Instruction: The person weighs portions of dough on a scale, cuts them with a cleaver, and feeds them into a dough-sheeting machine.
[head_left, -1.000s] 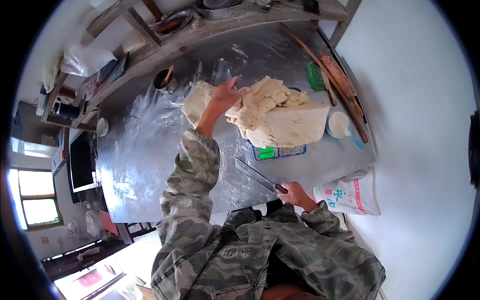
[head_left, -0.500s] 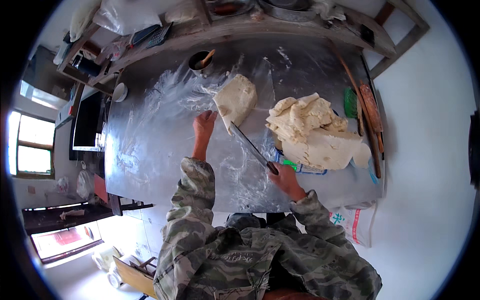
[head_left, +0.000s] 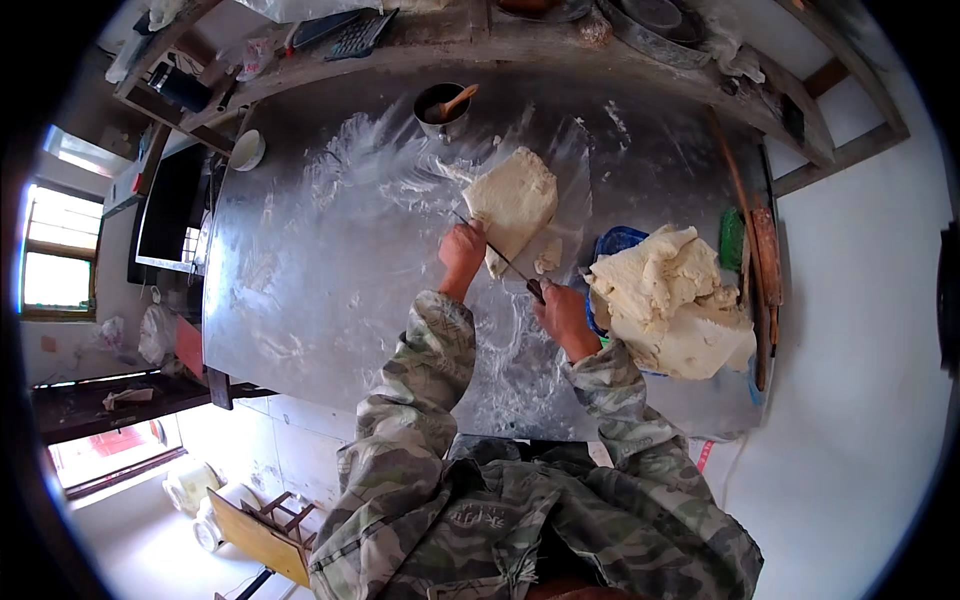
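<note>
A knife [head_left: 512, 266] is in my right hand [head_left: 565, 318], its dark handle in the closed fingers. The thin blade slants up and left across the lower corner of a pale dough slab [head_left: 515, 200]. My left hand [head_left: 463, 252] is at the slab's lower left edge, fingers curled against the blade. The fingers hide the blade's middle, and its tip shows beyond them; whether they pinch blade or dough is unclear. A small dough piece [head_left: 548, 256] lies just right of the slab. Farther right, a large folded dough mass [head_left: 670, 300] is heaped over a blue basket [head_left: 618, 240].
A metal pot [head_left: 442, 112] with a brush [head_left: 458, 101] stands behind the slab. A white bowl [head_left: 247, 150] is at the far left of the floury metal table [head_left: 300, 270]. Rolling pins [head_left: 766, 255] and a green brush [head_left: 731, 240] lie along the right edge. A wooden shelf [head_left: 440, 60] spans the back.
My left hand has come up to the blade and dough edge. The knife now lies more across the slab's corner. A small dough piece now shows beside it. The view has shifted.
</note>
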